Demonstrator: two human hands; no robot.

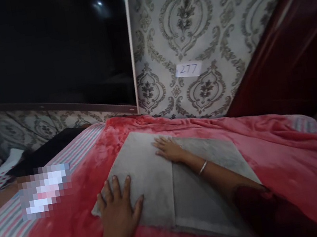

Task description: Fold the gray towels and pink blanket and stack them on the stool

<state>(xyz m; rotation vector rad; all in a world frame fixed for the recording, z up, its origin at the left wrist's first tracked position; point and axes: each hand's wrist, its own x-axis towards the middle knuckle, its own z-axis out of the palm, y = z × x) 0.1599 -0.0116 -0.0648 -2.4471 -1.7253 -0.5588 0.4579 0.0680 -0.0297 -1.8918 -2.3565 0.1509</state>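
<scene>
Left hand (118, 211) and right hand (168, 150) lay flat on a grey cloth (152, 175).
Left hand pressed the cloth's near-left corner, fingers spread wide, holding nothing. Right hand lay open near the far middle, gripping nothing. The folded cloth sat mid-scene on a red blanket (288, 162), with a striped sheet (9, 222) to the left.

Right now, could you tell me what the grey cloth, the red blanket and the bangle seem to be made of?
Grey cloth: likely a soft, matte fabric; it lies flat with a clean fold edge. Red blanket: probably plush fleece; mottled sheen, soft rumples. Bangle: seemingly metal, thin and silvery-bright.
</scene>
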